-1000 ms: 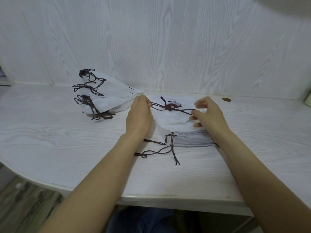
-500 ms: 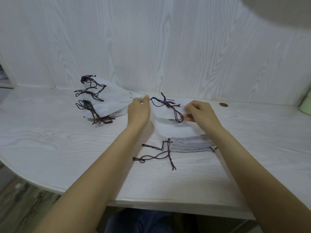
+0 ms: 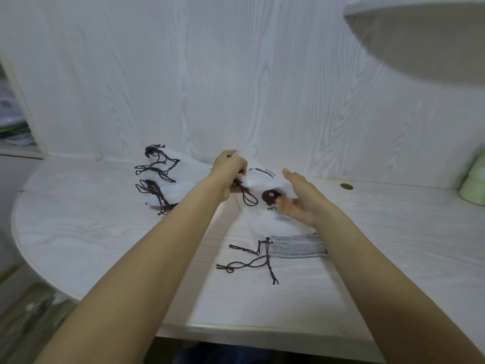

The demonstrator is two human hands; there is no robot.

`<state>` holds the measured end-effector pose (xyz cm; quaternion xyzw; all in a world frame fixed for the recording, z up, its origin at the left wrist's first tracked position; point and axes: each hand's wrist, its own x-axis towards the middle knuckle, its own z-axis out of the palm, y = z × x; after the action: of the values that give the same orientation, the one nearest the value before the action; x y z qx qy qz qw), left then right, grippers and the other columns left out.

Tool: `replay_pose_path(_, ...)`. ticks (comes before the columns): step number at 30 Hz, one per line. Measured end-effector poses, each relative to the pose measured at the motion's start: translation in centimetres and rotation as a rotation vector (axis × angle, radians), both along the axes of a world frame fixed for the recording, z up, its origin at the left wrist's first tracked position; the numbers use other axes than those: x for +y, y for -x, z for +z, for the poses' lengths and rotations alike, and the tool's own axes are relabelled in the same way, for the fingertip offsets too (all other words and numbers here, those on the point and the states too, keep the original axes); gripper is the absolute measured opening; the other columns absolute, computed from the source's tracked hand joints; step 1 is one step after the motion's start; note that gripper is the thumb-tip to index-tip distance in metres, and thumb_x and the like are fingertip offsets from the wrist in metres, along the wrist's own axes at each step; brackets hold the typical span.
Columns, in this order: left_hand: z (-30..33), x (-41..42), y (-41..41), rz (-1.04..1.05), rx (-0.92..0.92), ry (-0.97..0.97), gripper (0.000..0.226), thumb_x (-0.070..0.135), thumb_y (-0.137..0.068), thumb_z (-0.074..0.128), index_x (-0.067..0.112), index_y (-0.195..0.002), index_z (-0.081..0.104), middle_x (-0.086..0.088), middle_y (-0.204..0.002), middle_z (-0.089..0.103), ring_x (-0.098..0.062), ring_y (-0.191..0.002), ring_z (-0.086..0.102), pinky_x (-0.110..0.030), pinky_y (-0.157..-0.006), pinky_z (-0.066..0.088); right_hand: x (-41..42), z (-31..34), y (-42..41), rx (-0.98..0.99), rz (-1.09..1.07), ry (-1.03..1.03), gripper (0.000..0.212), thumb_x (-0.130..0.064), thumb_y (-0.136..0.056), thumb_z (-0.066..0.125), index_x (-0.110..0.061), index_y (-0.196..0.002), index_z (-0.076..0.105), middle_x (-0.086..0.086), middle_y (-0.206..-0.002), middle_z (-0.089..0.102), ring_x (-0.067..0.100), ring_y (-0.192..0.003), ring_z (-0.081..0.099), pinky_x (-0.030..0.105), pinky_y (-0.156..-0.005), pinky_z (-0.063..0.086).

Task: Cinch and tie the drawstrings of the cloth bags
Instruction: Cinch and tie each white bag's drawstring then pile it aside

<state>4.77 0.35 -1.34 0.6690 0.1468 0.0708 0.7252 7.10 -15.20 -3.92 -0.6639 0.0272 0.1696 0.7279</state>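
A white cloth bag (image 3: 262, 185) with a brown round print lies in the middle of the table. My left hand (image 3: 229, 169) grips its gathered top, and a dark drawstring loop (image 3: 248, 198) hangs below the fingers. My right hand (image 3: 299, 198) lies flat and open on the bag's right side, fingers spread. Nearer to me lies a stack of grey-edged bags (image 3: 296, 249), its loose dark drawstrings (image 3: 252, 261) trailing to the left. At the back left sits a pile of white bags (image 3: 170, 185) with knotted dark strings.
The white wood-grain table (image 3: 105, 232) curves off at the left, with floor below. A wall panel stands right behind the bags. A small brass disc (image 3: 346, 186) and a pale green object (image 3: 473, 185) sit at the right. A shelf hangs at upper right.
My left hand has lifted the bag's top and carried it back and left. My right hand has let go of the drawstring and opened onto the bag. The camera has tilted up.
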Motion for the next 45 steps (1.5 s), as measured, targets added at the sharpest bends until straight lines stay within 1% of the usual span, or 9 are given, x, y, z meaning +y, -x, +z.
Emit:
replay_pose_path(2, 0.6, 0.8, 0.5, -0.036, -0.019, -0.087, 0.064, -0.007, -0.078, 0.036, 0.023, -0.134, 0.047, -0.002, -0.077, 0.042, -0.017, -0.063, 0.04, -0.026, -0.055, 0.049, 0.8, -0.2, -0.5, -0.004, -0.016, -0.15, 0.071, -0.019, -0.092, 0.057, -0.029, -0.148, 0.014, 0.008, -0.098, 0.054, 0.023, -0.084, 0.056, 0.04, -0.09, 0.05)
replay_pose_path(6, 1.6, 2.9, 0.9, -0.014, -0.133, -0.324, 0.068, -0.01, -0.077, 0.037, 0.026, -0.133, 0.05, -0.004, -0.105, 0.045, -0.007, -0.07, 0.044, -0.017, -0.058, 0.037, 2.8, -0.3, -1.6, -0.173, -0.024, -0.146, 0.087, 0.013, -0.084, 0.05, -0.03, -0.148, 0.013, 0.014, -0.127, 0.053, 0.027, -0.103, 0.058, 0.033, -0.088, 0.049)
replay_pose_path(10, 3.0, 6.0, 0.4, 0.097, -0.223, -0.457, 0.065, -0.008, -0.08, 0.036, 0.025, -0.133, 0.051, -0.008, -0.125, 0.049, -0.011, -0.085, 0.055, -0.019, -0.064, 0.042, 6.0, 1.5, -2.7, -0.322, 0.039, -0.109, 0.09, 0.018, -0.081, 0.051, -0.031, -0.148, 0.016, 0.0, -0.111, 0.058, 0.016, -0.09, 0.061, 0.021, -0.073, 0.053)
replay_pose_path(18, 3.1, 13.1, -2.4, 0.292, -0.05, -0.886, 0.067, 0.005, -0.082, 0.042, 0.023, -0.145, 0.03, -0.011, -0.143, 0.038, -0.03, -0.128, 0.038, -0.036, -0.098, 0.037, 15.5, 1.6, -7.9, -0.37, 0.133, -0.005, 0.087, 0.014, -0.075, 0.054, -0.031, -0.145, 0.028, 0.006, -0.139, 0.043, 0.026, -0.117, 0.054, 0.041, -0.1, 0.046)
replay_pose_path(23, -1.3, 15.7, -3.1, 0.138, 0.248, -1.16, 0.058, 0.01, -0.09, 0.039, 0.028, -0.144, 0.033, 0.0, -0.157, 0.016, -0.028, -0.141, 0.018, -0.046, -0.112, 0.018, 18.5, -1.7, -10.0, -0.339, 0.206, 0.304, 0.071, 0.008, -0.08, 0.058, -0.016, -0.142, 0.035, 0.007, -0.142, 0.038, 0.026, -0.123, 0.047, 0.031, -0.098, 0.043)
replay_pose_path(28, -4.5, 16.8, -3.4, -0.009, 0.48, -1.22, 0.049, 0.014, -0.086, 0.034, 0.026, -0.13, 0.053, -0.001, -0.14, 0.046, -0.027, -0.13, 0.036, -0.045, -0.111, 0.014, 19.6, -4.0, -10.8, -0.342, 0.344, 0.921, 0.064, -0.029, -0.088, 0.062, -0.016, -0.143, 0.031, 0.012, -0.143, 0.033, 0.03, -0.134, 0.025, 0.03, -0.104, 0.028)
replay_pose_path(34, -5.0, 17.3, -3.3, -0.045, 0.525, -1.181, 0.05, 0.018, -0.084, 0.033, 0.028, -0.128, 0.053, -0.003, -0.132, 0.053, -0.028, -0.127, 0.039, -0.046, -0.11, 0.015, 20.2, -4.4, -10.4, -0.406, 0.334, 1.178, 0.066, -0.039, -0.089, 0.055, -0.023, -0.145, 0.024, 0.014, -0.143, 0.033, 0.031, -0.128, 0.026, 0.028, -0.089, 0.036)
replay_pose_path(37, -4.2, 16.7, -2.7, 0.027, 0.461, -1.204, 0.047, 0.017, -0.083, 0.038, 0.024, -0.124, 0.057, -0.006, -0.132, 0.053, -0.028, -0.13, 0.035, -0.051, -0.114, 0.006, 20.0, -4.2, -9.6, -0.402, 0.294, 1.134, 0.059, -0.04, -0.09, 0.053, -0.023, -0.142, 0.031, 0.014, -0.142, 0.033, 0.031, -0.128, 0.026, 0.029, -0.094, 0.034)
replay_pose_path(45, -2.6, 12.1, -0.6, 0.113, 0.1, -1.478, 0.053, 0.029, -0.082, 0.045, 0.037, -0.134, 0.046, 0.001, -0.159, -0.007, -0.028, -0.143, -0.022, -0.061, -0.106, -0.019, 13.0, -1.8, -5.6, -0.442, 0.153, 0.492, 0.039, -0.035, -0.097, 0.043, -0.015, -0.13, 0.051, 0.004, -0.137, 0.046, 0.022, -0.129, 0.04, 0.042, -0.109, 0.033)
